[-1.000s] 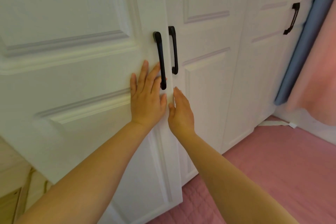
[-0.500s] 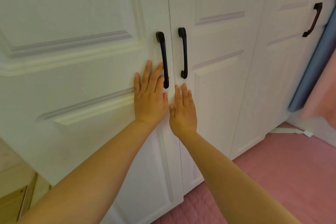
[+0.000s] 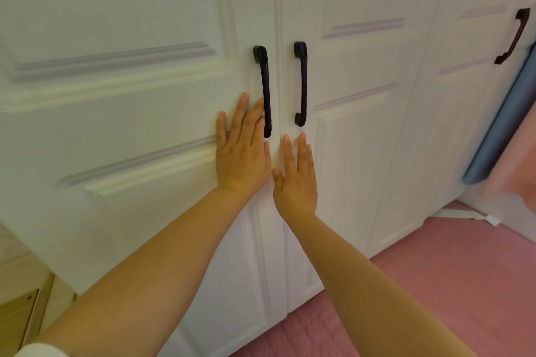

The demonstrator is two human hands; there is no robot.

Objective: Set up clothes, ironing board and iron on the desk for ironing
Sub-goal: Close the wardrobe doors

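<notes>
Fingers extended and slightly spread on both hands, gripping nothing: left hand (image 3: 242, 155) flat on the left door (image 3: 121, 113), fingertips beside the lower end of its black handle (image 3: 264, 90); right hand (image 3: 296, 177) flat on the right door (image 3: 356, 130), just below its handle (image 3: 300, 82). Doors closed, edges meeting between the hands. Clothes, ironing board and iron out of sight; pink floor (image 3: 435, 284) lower right.

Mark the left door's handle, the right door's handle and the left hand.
left door handle (image 3: 265, 87), head view, mid bar.
right door handle (image 3: 302, 81), head view, mid bar.
left hand (image 3: 242, 158), head view, back of hand.
</notes>
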